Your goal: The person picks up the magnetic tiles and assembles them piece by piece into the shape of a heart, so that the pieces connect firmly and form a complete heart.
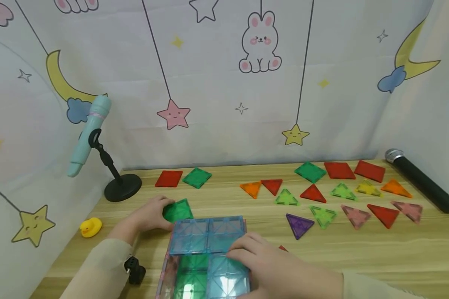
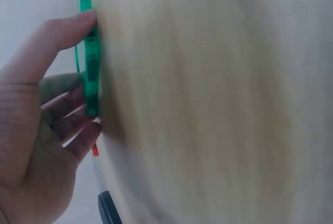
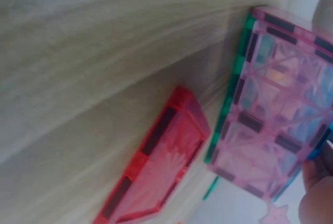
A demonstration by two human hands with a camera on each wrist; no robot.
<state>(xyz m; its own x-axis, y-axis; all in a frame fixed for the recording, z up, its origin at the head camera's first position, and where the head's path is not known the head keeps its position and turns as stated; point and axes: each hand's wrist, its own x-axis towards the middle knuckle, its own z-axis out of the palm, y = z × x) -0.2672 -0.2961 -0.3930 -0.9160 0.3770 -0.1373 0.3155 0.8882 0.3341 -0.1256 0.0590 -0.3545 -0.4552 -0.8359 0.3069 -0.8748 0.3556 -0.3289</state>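
Observation:
A green square magnetic tile [image 1: 178, 210] is pinched between the thumb and fingers of my left hand [image 1: 151, 216], just beyond a low box [image 1: 167, 276] built of tiles. In the left wrist view, the green tile [image 2: 91, 60] shows edge-on, thumb on one side. Blue see-through tiles [image 1: 188, 236] cover the far half of the box. My right hand [image 1: 269, 261] holds a blue square tile [image 1: 227, 276] by its right side, over the near right part. Left of it, a green tile [image 1: 192, 265] shows inside. Pink wall tiles [image 3: 260, 151] face the right wrist view.
Several triangle tiles [image 1: 316, 193] lie right of the box, with red [image 1: 339, 170] and green squares [image 1: 197, 177] farther back. A red tile [image 3: 161, 161] sits close by the box. A microphone on a stand [image 1: 121, 187], a rubber duck [image 1: 91, 227] and a black microphone [image 1: 426, 182] flank the table.

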